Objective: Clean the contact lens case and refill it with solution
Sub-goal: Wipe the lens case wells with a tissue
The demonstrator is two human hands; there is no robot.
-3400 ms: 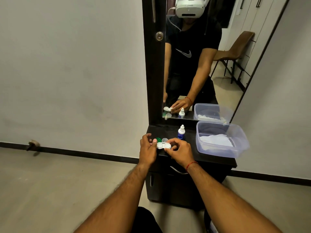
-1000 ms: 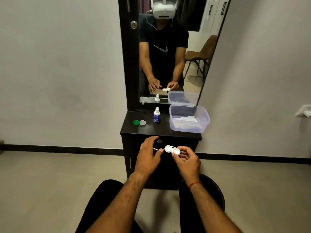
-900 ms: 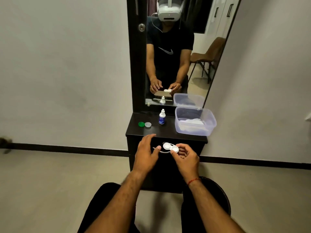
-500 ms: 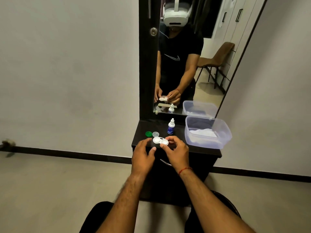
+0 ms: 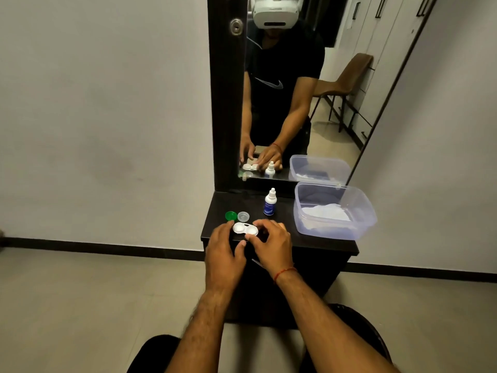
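Observation:
A white two-well contact lens case [image 5: 245, 229], its caps off, sits at the front of the black cabinet top [image 5: 282, 235]. My left hand [image 5: 224, 255] pinches its left end and my right hand [image 5: 271, 244] pinches its right end. Just behind the case lie a green cap [image 5: 231, 215] and a clear cap [image 5: 243, 216]. A small white solution bottle [image 5: 269, 202] with a blue label stands upright further back, capped.
A clear plastic tub [image 5: 333, 211] holding white cloth or tissue fills the right side of the cabinet top. A tall mirror [image 5: 295, 90] rises behind and reflects me. Pale walls flank the cabinet and tiled floor lies below.
Both hands carried the lens case from in front of the cabinet's drawer forward and up onto the cabinet top, near the two caps. My head leaned closer.

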